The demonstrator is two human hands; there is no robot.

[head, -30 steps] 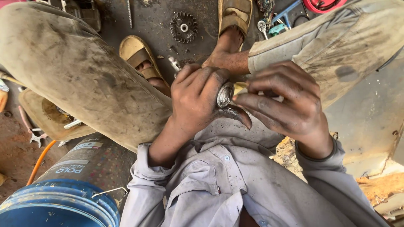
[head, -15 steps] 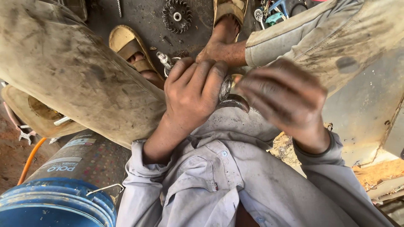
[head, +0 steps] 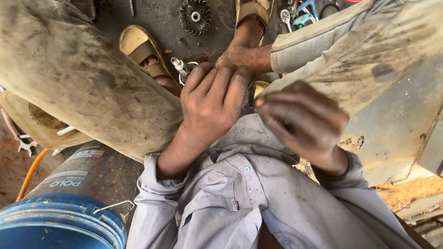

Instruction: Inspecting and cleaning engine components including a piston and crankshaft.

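Two hands meet at the centre of the head view, over the person's lap. Farthest left, a blue bucket (head: 55, 226) with a wire handle stands beside a dark cylindrical container (head: 99, 173); both lie well apart from the work. A sandalled foot (head: 145, 55) rests on the dark floor, with a toothed sprocket (head: 195, 16) lying near it and a short threaded stud (head: 179, 67) just beside the knuckles.

The left hand (head: 214, 101) is closed, its fingers curled down over a round metal part (head: 249, 97). Only a narrow edge of that part shows between the two hands, so its shape and seating cannot be told. The right hand (head: 302, 122) sits just beside it, blurred; its fingers (head: 272, 103) extend toward the part's edge, and whether they pinch it or only touch it cannot be told. Small tools (head: 300, 14) lie on the floor at upper right, beyond the right trouser leg (head: 360, 50).

Hazards, as judged:
- Both hands look grimy. A slick grip could let the part slip and drop to the floor among the loose items.
- The part is held in the air over the lap, unsupported. Force from the right hand could twist it out of the left.
- Fingers crowd the part's edge. A sudden slip could pinch a fingertip.
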